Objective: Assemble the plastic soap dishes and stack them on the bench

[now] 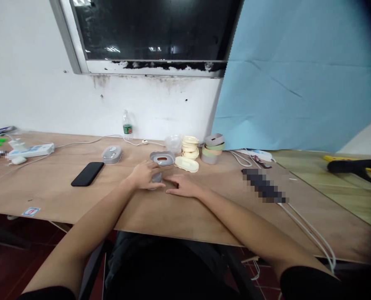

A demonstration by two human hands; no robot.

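My left hand (pixel 146 175) rests on the wooden table (pixel 110 200) with its fingers curled round a small grey piece (pixel 156 178). Right beside it, my right hand (pixel 184 186) lies on the table, fingers together and pointing left toward that piece. Just behind my hands sits a grey lid-like part (pixel 162 158) with a reddish opening. A cream oval lid (pixel 187 164) lies to its right. A stack of cream lids (pixel 190 146) and a stack of grey, green and tan containers (pixel 213 149) stand further back.
A black phone (pixel 87 173) and a grey case (pixel 111 154) lie to the left. Further left, a power strip (pixel 32 151). A water bottle (pixel 127 125) stands by the wall. White cables (pixel 310 233) run along the right side. A black tool (pixel 354 167) lies far right.
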